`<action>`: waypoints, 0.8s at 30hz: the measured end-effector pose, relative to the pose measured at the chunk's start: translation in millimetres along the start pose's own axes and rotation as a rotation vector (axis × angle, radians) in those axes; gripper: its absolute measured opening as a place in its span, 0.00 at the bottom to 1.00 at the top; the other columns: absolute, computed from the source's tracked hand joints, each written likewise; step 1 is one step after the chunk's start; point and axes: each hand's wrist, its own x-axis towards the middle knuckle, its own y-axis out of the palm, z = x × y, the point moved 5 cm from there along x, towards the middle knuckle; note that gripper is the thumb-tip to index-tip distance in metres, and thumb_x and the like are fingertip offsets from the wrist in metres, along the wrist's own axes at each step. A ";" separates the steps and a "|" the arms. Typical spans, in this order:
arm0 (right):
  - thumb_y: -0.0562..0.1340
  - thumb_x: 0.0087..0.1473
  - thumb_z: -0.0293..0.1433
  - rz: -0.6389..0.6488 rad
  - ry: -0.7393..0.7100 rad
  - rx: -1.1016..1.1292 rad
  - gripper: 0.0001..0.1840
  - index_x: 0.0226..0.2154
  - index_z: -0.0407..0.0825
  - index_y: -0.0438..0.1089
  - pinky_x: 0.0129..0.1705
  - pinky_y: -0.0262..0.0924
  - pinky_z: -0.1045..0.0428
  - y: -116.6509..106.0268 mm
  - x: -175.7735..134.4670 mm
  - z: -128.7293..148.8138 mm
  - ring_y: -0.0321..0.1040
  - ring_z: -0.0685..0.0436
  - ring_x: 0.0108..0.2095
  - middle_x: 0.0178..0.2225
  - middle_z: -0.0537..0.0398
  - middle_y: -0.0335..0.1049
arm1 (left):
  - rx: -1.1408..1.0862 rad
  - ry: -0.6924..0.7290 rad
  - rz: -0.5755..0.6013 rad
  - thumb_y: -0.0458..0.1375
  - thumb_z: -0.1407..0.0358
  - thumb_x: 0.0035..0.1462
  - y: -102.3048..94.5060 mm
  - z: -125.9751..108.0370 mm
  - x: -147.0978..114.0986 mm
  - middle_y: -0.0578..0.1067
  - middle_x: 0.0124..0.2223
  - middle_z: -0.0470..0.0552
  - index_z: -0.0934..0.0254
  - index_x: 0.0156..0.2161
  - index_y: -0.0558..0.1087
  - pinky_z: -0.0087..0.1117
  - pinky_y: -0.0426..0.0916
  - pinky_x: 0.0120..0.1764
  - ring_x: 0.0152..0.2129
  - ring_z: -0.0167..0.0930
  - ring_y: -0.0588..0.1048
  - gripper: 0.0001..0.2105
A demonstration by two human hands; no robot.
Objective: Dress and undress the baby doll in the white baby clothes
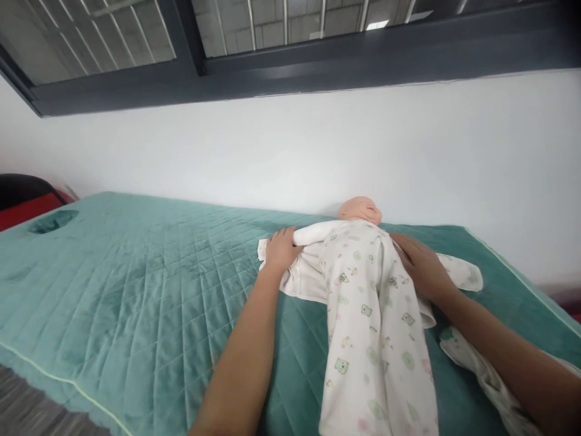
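Note:
A baby doll point(359, 209) lies on its back with its head against the wall side, its face turned to the right. White baby clothes point(363, 290) printed with small green animals cover its body, and the trouser legs stretch toward me. My left hand point(281, 249) is closed around the white sleeve point(313, 233) on the left, its cuff showing past the fingers. On the other side, my right hand point(420, 263) rests along the doll's flank with the fingers stretched out, some tips hidden by cloth. Beyond it the right sleeve point(463, 274) lies spread out.
A green quilted cover point(172, 303) spans the bed, with a round hole point(53, 221) at the far left. More printed cloth point(481, 369) lies under my right forearm. Behind are a white wall point(272, 151) and a dark window frame point(318, 66). A red and black object point(27, 203) stands at left.

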 end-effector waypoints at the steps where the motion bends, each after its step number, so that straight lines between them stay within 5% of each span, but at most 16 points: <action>1: 0.49 0.63 0.42 -0.026 0.012 -0.066 0.26 0.55 0.49 0.69 0.56 0.59 0.40 4.7 -7.6 -16.1 0.67 0.33 0.54 0.55 0.46 0.70 | 0.001 -0.007 0.003 0.57 0.57 0.58 0.7 -0.5 0.5 0.71 0.56 0.54 0.56 0.58 0.64 0.39 0.62 0.53 0.52 0.40 0.68 0.23; 5: 0.55 0.59 0.42 -0.001 0.106 -0.257 0.29 0.60 0.48 0.61 0.59 0.53 0.36 22.1 -17.3 -56.8 0.61 0.30 0.58 0.59 0.43 0.65 | 0.000 -0.054 -0.016 0.58 0.56 0.57 -2.9 -3.0 -1.7 0.69 0.59 0.59 0.59 0.62 0.60 0.42 0.62 0.55 0.56 0.43 0.66 0.28; 9: 0.56 0.55 0.35 -0.015 0.159 -0.259 0.27 0.58 0.51 0.62 0.58 0.52 0.36 24.7 -10.4 -56.4 0.62 0.32 0.57 0.58 0.46 0.66 | -0.012 -0.022 -0.182 0.59 0.64 0.56 -24.1 -19.6 -17.0 0.68 0.60 0.60 0.62 0.63 0.59 0.48 0.60 0.59 0.60 0.44 0.63 0.30; 14: 0.55 0.53 0.31 -0.125 0.219 -0.122 0.23 0.52 0.51 0.67 0.56 0.55 0.40 18.3 -5.6 -51.7 0.67 0.35 0.53 0.52 0.49 0.72 | -0.238 0.189 -0.329 0.50 0.69 0.60 -58.7 -92.1 -42.8 0.75 0.54 0.54 0.59 0.55 0.70 0.45 0.64 0.58 0.53 0.37 0.70 0.19; 19: 0.56 0.51 0.32 -0.231 0.265 -0.038 0.22 0.49 0.49 0.69 0.52 0.60 0.43 13.0 -5.3 -57.9 0.70 0.36 0.48 0.48 0.47 0.74 | -0.169 0.486 -0.010 0.50 0.68 0.61 -62.9 -206.6 -37.2 0.78 0.46 0.52 0.60 0.44 0.77 0.39 0.67 0.53 0.47 0.35 0.73 0.14; 24: 0.57 0.52 0.35 -0.289 0.278 0.071 0.24 0.51 0.45 0.69 0.54 0.60 0.40 7.8 -3.5 -56.3 0.68 0.34 0.50 0.49 0.42 0.73 | 0.312 0.501 0.304 0.52 0.68 0.59 -15.5 -266.7 -11.6 0.73 0.54 0.60 0.66 0.43 0.78 0.51 0.57 0.57 0.52 0.44 0.68 0.13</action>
